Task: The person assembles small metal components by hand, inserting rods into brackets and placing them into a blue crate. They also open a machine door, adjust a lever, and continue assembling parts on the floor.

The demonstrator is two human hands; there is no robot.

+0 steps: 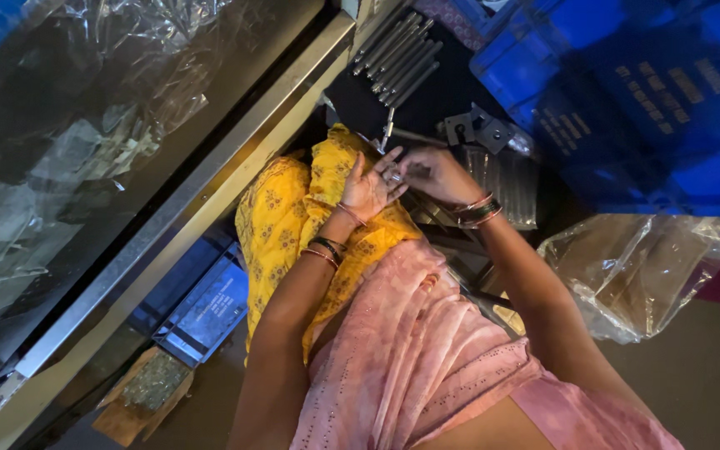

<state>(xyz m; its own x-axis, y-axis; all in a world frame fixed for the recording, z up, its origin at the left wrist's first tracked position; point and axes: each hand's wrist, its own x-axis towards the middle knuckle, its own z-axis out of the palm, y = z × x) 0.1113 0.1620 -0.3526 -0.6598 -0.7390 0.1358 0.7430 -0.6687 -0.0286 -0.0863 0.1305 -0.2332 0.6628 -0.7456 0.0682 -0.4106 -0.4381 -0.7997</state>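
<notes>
Above the lap draped in yellow patterned cloth (281,221), the 2 hands meet close together: the left hand (368,187) lies palm-up with fingers spread, cradling a small silvery metal part (394,177), while the right hand (435,173) has its fingertips pinched on or just at that same part (the exact grip is too small to make out). Just beyond them stands a thin bright metal rod (387,131), and further off a row of grey metal bars (397,54) lies on a dark surface, beside a grey metal bracket (478,127). A blue plastic crate (627,92) sits to the right, a crumpled clear plastic bag (635,271) below it. Since the left palm is open rather than closed, the tiny part could probably slip off into the cloth folds if the right fingertips loosen.
</notes>
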